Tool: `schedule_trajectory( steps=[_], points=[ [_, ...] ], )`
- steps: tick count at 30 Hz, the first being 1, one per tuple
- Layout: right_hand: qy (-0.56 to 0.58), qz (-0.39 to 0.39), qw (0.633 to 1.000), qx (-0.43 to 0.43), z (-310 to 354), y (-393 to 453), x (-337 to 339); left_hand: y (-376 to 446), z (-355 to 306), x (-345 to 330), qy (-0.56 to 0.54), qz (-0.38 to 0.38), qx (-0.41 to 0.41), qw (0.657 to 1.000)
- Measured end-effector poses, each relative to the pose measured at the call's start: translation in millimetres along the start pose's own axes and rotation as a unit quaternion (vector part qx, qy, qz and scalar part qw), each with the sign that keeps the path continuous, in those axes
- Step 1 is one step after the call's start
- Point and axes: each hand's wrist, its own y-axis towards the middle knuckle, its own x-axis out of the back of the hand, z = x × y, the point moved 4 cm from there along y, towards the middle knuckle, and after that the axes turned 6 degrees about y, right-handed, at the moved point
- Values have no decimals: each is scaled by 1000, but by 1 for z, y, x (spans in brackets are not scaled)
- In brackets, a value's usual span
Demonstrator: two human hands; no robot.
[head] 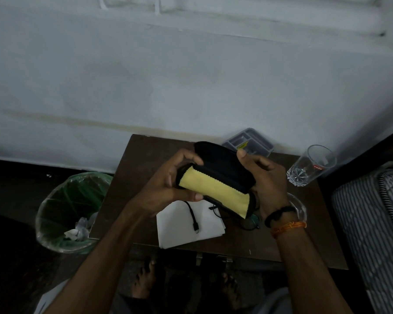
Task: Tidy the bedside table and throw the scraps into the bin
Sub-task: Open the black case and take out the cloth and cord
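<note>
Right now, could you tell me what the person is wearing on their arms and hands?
Both forearms are bare, with no sleeves in view, and neither the left hand nor the right hand wears a glove. The right wrist carries a black band and, just behind it, an orange thread.

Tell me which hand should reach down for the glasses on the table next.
Probably the right hand: the glasses lie on the table just below its wrist. The left hand is farther off and can keep holding the open case.

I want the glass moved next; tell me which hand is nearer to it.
Right. The right hand, holding the case's end, is just left of the glass; the left hand is at the far end.
</note>
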Motion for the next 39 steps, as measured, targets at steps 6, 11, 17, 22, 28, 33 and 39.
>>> schedule_trajectory(
  steps=[6,11,17,22,28,33,39],
  points=[
    [-22,-4,1000,14,0,-1,-3,0,1,-2,46,20,25,998],
    [-41,-20,998,37,2,2,-1,0,6,11,29,-31,32,999],
    [-211,-80,970,95,7,4,30,0,4,45,3,-201,22,979],
    [-393,136,907,62,5,-6,20,1,9,49,17,-238,33,970],
    [-541,182,820,-43,-16,-5,22,3,19,51,18,-246,51,968],
    [-574,170,793,-111,-27,-6,22,3,19,47,7,-236,59,970],
    [-612,154,767,-112,-48,-4,18,3,14,44,7,-227,56,972]
  ],
)
